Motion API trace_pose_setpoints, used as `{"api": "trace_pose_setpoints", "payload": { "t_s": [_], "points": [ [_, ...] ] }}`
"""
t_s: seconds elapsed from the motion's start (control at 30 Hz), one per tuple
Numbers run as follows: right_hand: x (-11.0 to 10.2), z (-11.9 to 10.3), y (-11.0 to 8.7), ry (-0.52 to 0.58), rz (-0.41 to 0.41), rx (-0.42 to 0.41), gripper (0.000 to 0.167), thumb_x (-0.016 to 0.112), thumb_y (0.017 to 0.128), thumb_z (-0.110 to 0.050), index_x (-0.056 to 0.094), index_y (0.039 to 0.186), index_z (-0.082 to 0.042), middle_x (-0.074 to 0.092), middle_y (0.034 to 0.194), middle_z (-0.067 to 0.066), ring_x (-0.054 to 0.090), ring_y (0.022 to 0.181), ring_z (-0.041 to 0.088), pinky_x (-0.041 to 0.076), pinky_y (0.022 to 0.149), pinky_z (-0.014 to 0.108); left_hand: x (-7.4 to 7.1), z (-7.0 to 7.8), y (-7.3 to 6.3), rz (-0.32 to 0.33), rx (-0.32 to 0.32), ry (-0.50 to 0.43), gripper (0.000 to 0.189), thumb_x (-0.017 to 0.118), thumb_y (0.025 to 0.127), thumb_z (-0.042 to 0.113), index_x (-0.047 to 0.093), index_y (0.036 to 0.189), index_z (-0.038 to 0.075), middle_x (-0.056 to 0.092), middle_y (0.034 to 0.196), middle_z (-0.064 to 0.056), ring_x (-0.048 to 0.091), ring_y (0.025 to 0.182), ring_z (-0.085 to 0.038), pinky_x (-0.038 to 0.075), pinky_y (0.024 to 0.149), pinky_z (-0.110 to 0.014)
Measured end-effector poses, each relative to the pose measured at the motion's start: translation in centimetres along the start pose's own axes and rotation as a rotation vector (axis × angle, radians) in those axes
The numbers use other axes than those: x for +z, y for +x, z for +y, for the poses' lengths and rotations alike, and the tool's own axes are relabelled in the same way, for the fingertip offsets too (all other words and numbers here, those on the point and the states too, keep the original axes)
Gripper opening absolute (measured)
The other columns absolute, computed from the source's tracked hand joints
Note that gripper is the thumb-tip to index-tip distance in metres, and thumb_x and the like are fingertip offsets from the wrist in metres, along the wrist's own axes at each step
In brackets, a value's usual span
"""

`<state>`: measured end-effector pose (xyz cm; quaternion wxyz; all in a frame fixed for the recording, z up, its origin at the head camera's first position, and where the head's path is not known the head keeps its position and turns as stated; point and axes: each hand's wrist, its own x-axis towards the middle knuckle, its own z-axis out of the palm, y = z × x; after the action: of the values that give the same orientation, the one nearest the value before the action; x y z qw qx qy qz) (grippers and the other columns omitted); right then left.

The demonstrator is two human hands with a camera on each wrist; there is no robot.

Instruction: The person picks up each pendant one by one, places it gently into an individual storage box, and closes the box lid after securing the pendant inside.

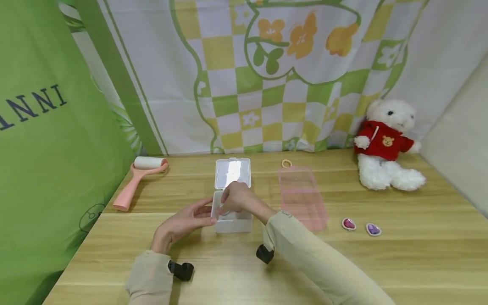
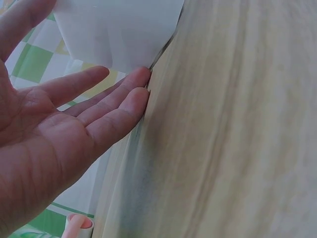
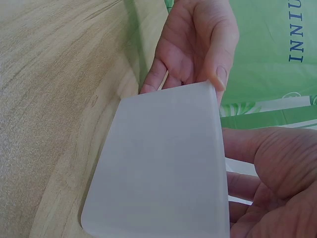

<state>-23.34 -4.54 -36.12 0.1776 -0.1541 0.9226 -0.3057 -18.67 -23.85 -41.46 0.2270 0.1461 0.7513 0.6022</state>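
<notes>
A small translucent plastic box (image 1: 234,226) stands on the table with its hinged lid (image 1: 225,173) tipped open toward the back. My left hand (image 1: 190,220) is at the box's left side, its thumb on the front left corner and its other fingers extended along the side. In the left wrist view those fingers (image 2: 116,111) look fairly straight. From above, my right hand (image 1: 237,198) reaches into the box with bent fingers. The box wall (image 3: 158,158) hides those fingertips in the right wrist view, so I cannot tell whether they pinch something.
A pink lint roller (image 1: 133,182) lies at the left. Right of the box are a clear pink compartment case (image 1: 303,199) and a small wooden ring (image 1: 286,163). Farther right lie a red gem piece (image 1: 348,224) and a purple one (image 1: 373,229). A white teddy bear (image 1: 389,144) sits at the back right.
</notes>
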Motion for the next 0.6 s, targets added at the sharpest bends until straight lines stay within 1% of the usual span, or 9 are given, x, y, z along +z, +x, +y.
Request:
{"api": "trace_pose_setpoints", "payload": {
  "t_s": [0.17,0.23,0.33,0.4,0.43,0.5,0.57,0.6],
  "points": [
    [-0.2,-0.1,0.0,0.037,-0.012,0.022,0.026,0.087,0.069,-0.023,0.071,0.084,-0.011,0.062,0.081,0.004,0.058,0.061,0.015,0.048,0.054,0.023,0.0,0.0,0.1,0.014,0.001,0.004,0.077,0.065,0.092,0.019,0.019,0.151,-0.002,0.035,0.145,-0.029,0.035,0.133,-0.04,0.038,0.105,-0.045],
    [-0.2,-0.1,0.0,0.057,-0.015,0.015,0.024,0.087,0.069,-0.022,0.071,0.083,-0.012,0.061,0.08,0.003,0.057,0.061,0.014,0.047,0.054,0.023,0.0,0.0,0.0,0.015,-0.002,0.013,0.078,0.065,0.093,0.021,0.019,0.15,-0.002,0.035,0.145,-0.029,0.035,0.133,-0.041,0.038,0.105,-0.046],
    [-0.7,0.0,-0.3,0.083,0.004,-0.057,0.022,0.087,0.069,-0.021,0.071,0.081,-0.012,0.065,0.079,0.0,0.057,0.062,0.012,0.046,0.054,0.022,0.0,0.2,-0.1,0.025,-0.009,0.043,0.078,0.064,0.093,0.024,0.017,0.151,-0.002,0.035,0.145,-0.03,0.035,0.133,-0.041,0.037,0.105,-0.047],
    [-1.4,0.3,-0.9,0.114,0.013,-0.124,0.021,0.086,0.07,-0.018,0.072,0.082,-0.009,0.069,0.078,0.0,0.059,0.064,0.011,0.046,0.055,0.021,0.1,0.4,0.0,0.039,-0.016,0.059,0.077,0.063,0.094,0.025,0.018,0.151,0.0,0.035,0.145,-0.029,0.038,0.131,-0.04,0.039,0.103,-0.047],
    [-1.9,0.3,-1.3,0.126,0.012,-0.157,0.021,0.085,0.07,-0.017,0.072,0.084,-0.008,0.07,0.078,0.001,0.06,0.065,0.011,0.046,0.056,0.021,0.1,0.7,-0.1,0.057,-0.022,0.062,0.075,0.062,0.095,0.026,0.019,0.151,0.002,0.035,0.145,-0.028,0.04,0.13,-0.039,0.04,0.102,-0.047],
    [-3.2,0.5,-2.1,0.16,-0.005,-0.2,0.022,0.083,0.073,-0.015,0.072,0.088,-0.003,0.071,0.08,0.004,0.063,0.067,0.011,0.048,0.059,0.021,0.0,1.3,-0.2,0.106,-0.005,0.078,0.071,0.06,0.096,0.025,0.021,0.151,0.002,0.036,0.144,-0.029,0.044,0.126,-0.04,0.044,0.098,-0.048],
    [-4.7,0.8,-3.2,0.191,-0.026,-0.224,0.024,0.08,0.076,-0.013,0.071,0.093,0.0,0.072,0.083,0.007,0.064,0.073,0.012,0.05,0.064,0.023,0.1,2.3,-0.5,0.179,0.023,0.095,0.066,0.059,0.097,0.024,0.025,0.149,0.002,0.037,0.143,-0.028,0.046,0.125,-0.04,0.046,0.096,-0.048],
    [-5.6,1.2,-3.7,0.191,-0.026,-0.228,0.025,0.079,0.077,-0.014,0.07,0.096,0.0,0.071,0.085,0.007,0.064,0.076,0.013,0.051,0.067,0.024,0.3,3.0,-0.7,0.219,0.046,0.113,0.064,0.059,0.097,0.023,0.027,0.148,0.002,0.038,0.143,-0.028,0.046,0.125,-0.04,0.046,0.096,-0.048]
  ]
}}
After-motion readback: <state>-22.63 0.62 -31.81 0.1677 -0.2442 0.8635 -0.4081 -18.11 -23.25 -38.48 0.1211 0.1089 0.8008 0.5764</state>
